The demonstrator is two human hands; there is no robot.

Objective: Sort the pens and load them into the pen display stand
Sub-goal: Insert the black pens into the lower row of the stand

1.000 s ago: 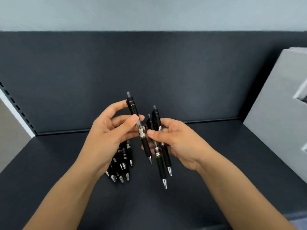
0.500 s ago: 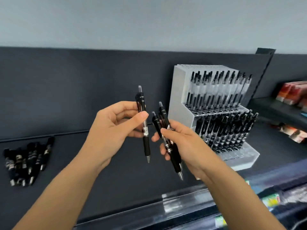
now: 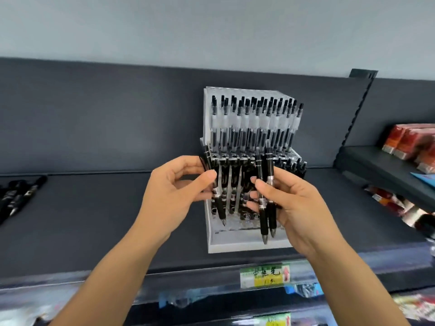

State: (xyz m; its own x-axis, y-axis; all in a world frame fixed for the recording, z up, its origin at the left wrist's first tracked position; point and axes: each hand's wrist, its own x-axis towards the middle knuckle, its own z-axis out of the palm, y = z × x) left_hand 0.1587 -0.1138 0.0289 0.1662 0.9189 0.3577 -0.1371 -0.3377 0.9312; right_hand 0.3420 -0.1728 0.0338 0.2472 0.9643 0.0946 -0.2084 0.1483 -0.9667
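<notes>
A white tiered pen display stand point(image 3: 244, 241) sits on the dark shelf straight ahead. Its upper tier holds several clear-bodied pens point(image 3: 254, 123); its lower tier holds several black pens. My left hand point(image 3: 174, 194) pinches one black pen point(image 3: 217, 198), tip down, in front of the stand's left side. My right hand point(image 3: 292, 203) grips two black pens point(image 3: 267, 203), tips down, in front of the stand's lower tier. A pile of loose black pens point(image 3: 18, 196) lies at the far left of the shelf.
The dark shelf point(image 3: 94, 220) has a clear price rail with a green-yellow label point(image 3: 264, 275) along its front. At the right a neighbouring shelf holds red packages point(image 3: 409, 140). More goods show on the shelf below.
The view has swung right, so the stand is now centred and the loose pile is at the far left. Both hands have moved up to the stand, keeping their pens.
</notes>
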